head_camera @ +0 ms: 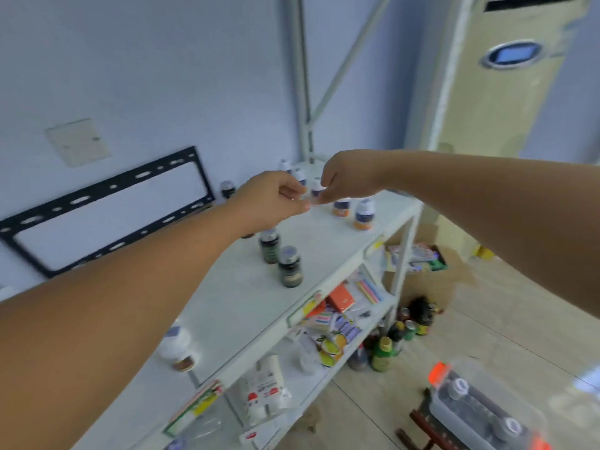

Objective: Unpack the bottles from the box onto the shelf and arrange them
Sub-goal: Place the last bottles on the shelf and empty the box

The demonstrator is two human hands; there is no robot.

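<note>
Bottles, on the white shelf [246, 297], top level, standing upright:
- Two dark bottles [290, 266] near the front edge, just beside each other.
- Two white bottles [364, 214] with orange bands toward the far end, close together.
- Several small bottles [285, 165] at the far back corner, blurred.
- One dark-capped bottle [227, 189] against the wall.
- One white jar [177, 347] at the near end, partly under the left forearm.

Hands, both reaching over the far part of the shelf top, above the back group:
- Left hand [272, 203]: fingers curled, thumb and fingertips drawn together.
- Right hand [350, 178]: fingers curled downward, tips just beside those of the left hand.
- Motion blur hides whether either hand pinches anything; cannot tell.

Box: clear plastic box [480, 407] with orange latches, low at the right and well apart from the hands. It holds dark items with pale round caps.

Surroundings:
- Coloured packets [337, 332] and cartons on the level below the shelf top.
- Green and dark drink bottles [383, 352] on the floor beside the shelf leg.
- Cardboard box [418, 254] with printed packs beyond the far end.
- Black metal frame [107, 209] leaning on the wall to the left.
- Tall cream air conditioner [506, 76] at the upper right.
</note>
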